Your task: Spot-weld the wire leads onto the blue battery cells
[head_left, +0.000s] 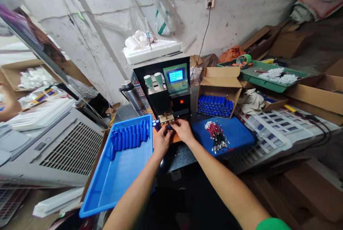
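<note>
A black spot welder (160, 98) with a lit screen stands in front of me. Both hands are at its welding head (166, 118), over an orange pad (175, 139). My left hand (162, 140) is closed on a blue battery cell (169, 127) just below the electrodes. From the right, my right hand (183, 130) pinches close to the same cell; what its fingertips hold is too small to make out. More blue cells (156, 124) stand by the left fingers. Red and black wire leads (217, 135) with white connectors lie in a bunch on a blue mat (238, 135).
Left, a blue tray (118, 187) holds rows of blue cells (131, 135). An open cardboard box (219, 80) of cells stands behind the mat. A steel flask (132, 94) is beside the welder; a green tray (278, 80) sits far right. Another person's arm (8, 101) shows at far left.
</note>
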### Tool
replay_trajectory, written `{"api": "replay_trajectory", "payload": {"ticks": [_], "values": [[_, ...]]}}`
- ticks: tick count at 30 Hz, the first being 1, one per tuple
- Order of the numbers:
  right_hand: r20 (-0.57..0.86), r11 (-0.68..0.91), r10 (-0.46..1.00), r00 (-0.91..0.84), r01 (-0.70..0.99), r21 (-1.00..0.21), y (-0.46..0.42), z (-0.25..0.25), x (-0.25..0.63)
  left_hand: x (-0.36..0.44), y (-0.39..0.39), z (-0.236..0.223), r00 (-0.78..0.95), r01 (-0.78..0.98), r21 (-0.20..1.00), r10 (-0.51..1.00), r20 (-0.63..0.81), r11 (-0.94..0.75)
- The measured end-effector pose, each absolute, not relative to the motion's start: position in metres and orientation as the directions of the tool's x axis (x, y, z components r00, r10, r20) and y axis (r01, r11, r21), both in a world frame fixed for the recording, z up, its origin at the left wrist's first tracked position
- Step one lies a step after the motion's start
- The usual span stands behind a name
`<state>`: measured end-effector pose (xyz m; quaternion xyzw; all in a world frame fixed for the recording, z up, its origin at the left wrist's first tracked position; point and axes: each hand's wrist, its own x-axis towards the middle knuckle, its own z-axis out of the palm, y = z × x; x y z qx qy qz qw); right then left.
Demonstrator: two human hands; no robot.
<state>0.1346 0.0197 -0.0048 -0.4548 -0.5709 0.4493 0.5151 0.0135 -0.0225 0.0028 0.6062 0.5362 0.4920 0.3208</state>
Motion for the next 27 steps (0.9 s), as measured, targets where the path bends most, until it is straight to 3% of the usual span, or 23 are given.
{"api": "replay_trajectory", "payload": {"ticks": [27], "values": [[0.228, 0.233, 0.964, -0.135, 0.017, -0.972, 0.011, -0.008, 0.148, 0.012, -0.022, 0.002, -0.063, 0.38, 0.899, 0.964, 0.26, -0.218]]}}
